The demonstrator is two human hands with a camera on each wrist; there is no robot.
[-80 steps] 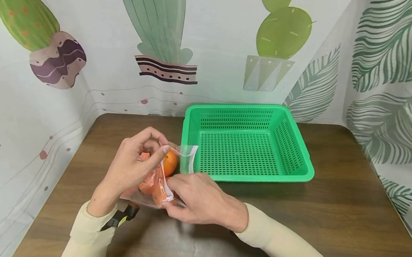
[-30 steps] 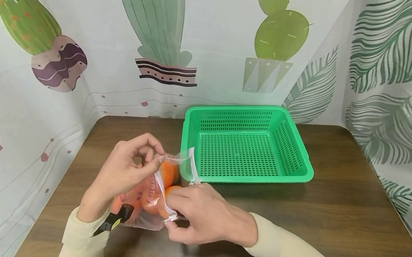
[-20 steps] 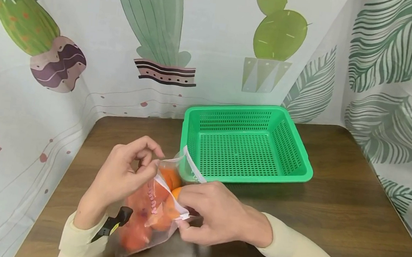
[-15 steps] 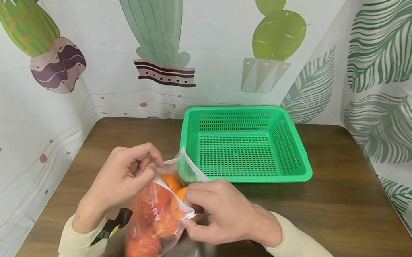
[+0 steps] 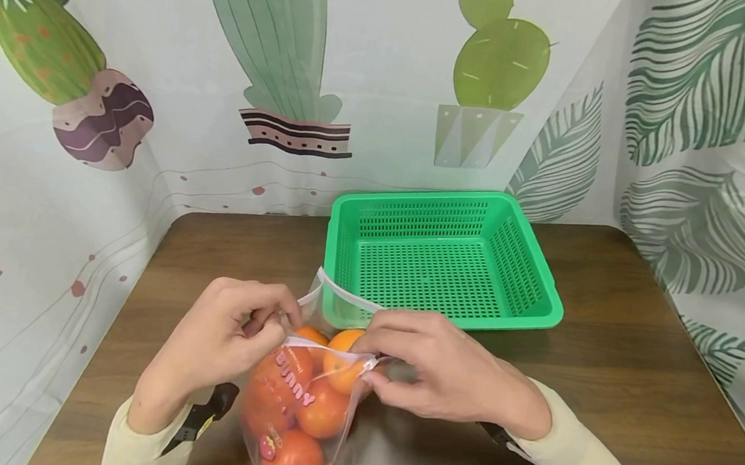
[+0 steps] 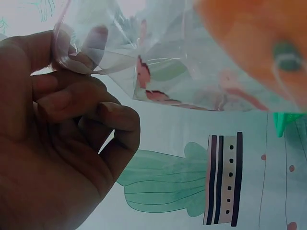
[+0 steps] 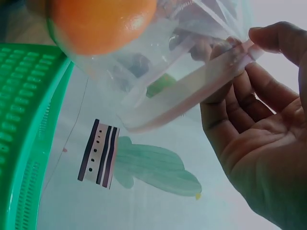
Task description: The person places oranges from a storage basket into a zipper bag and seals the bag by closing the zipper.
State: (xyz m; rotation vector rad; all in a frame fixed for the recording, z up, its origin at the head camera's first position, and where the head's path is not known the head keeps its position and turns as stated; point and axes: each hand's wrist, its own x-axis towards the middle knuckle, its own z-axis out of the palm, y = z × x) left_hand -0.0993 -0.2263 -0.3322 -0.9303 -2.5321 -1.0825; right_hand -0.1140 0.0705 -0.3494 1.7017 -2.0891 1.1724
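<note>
Two hands hold a bag of oranges open over the bench.

The left hand (image 5: 226, 338) pinches one side of the clear bag's (image 5: 293, 401) zip rim between thumb and curled fingers; the right hand (image 5: 447, 366) pinches the other side, so the mouth gapes. The bag hangs upright between them, near the front of the bench (image 5: 631, 370), with oranges (image 5: 322, 407) stacked inside. A green basket (image 5: 540, 315) sits just behind the bag, on the bench.
</note>
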